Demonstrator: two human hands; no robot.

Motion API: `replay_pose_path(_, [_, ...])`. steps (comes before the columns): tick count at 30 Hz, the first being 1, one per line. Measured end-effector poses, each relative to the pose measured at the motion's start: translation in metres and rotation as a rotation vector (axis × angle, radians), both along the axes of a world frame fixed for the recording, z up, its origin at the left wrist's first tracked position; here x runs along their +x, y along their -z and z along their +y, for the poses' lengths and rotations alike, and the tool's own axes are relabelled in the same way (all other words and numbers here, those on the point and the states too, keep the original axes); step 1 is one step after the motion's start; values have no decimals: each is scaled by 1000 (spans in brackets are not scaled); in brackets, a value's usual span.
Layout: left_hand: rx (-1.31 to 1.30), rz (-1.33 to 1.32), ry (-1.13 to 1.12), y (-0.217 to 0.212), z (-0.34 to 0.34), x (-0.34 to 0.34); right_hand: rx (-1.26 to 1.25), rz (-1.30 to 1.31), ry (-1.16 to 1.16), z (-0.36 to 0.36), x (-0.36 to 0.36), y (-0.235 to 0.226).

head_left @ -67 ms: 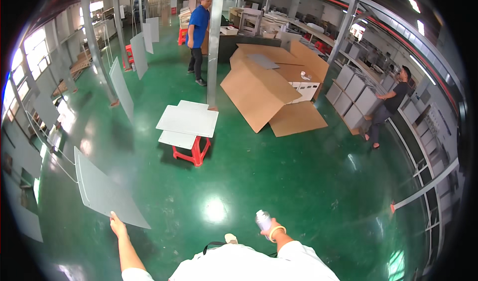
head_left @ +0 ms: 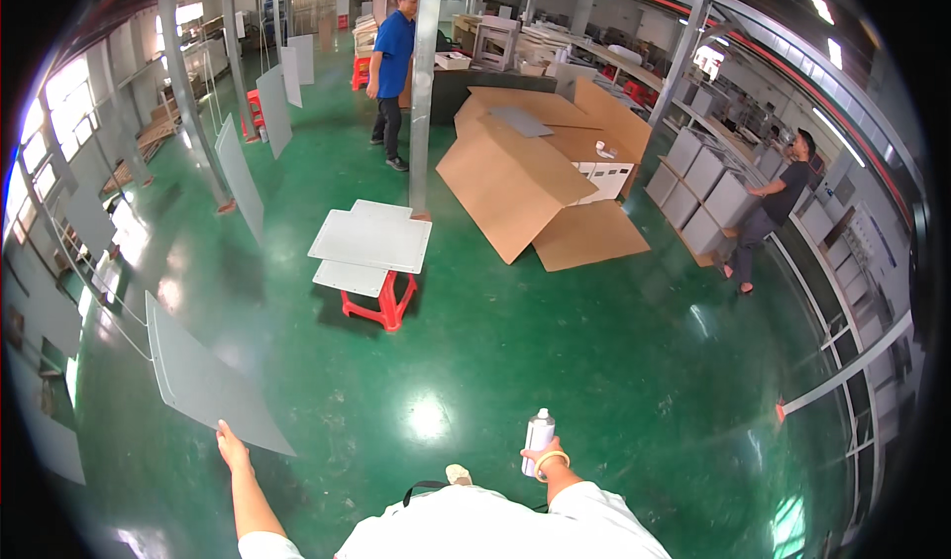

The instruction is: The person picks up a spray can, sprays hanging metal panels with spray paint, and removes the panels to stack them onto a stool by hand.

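Note:
My left hand (head_left: 232, 446) pinches the lower edge of a grey flat panel (head_left: 203, 371), which hangs at a slant from thin cords on my left. The thumb shows on the near face; the other fingers are partly hidden. In my right hand (head_left: 545, 457) is a white spray can (head_left: 538, 438) with a pale top, held nearly upright in front of me and well apart from the panel. A yellowish band circles the right wrist.
A red stool (head_left: 386, 306) carries several pale panels (head_left: 369, 240). Behind it rises a metal post (head_left: 423, 103), with a large opened cardboard box (head_left: 515, 178) beyond. More panels (head_left: 241, 178) hang at left. One person (head_left: 394, 64) stands near the post, another (head_left: 778, 198) beside grey stacked boxes.
The spray can has gone from tilted leftward and blurred to nearly upright, as my right wrist turned. My left hand keeps its grip on the panel.

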State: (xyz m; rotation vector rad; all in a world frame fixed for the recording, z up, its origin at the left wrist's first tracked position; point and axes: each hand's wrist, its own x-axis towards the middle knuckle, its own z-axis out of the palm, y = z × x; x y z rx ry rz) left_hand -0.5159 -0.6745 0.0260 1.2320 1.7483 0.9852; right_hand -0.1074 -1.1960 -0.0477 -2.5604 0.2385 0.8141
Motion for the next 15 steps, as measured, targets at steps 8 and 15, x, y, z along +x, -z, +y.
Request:
replay_pose_path(8, [101, -753, 274, -143, -107, 91, -41, -19, -82, -25, 11, 5])
replay_pose_path(15, [1133, -1324, 956, -406, -245, 135, -45, -13, -96, 10, 5, -14])
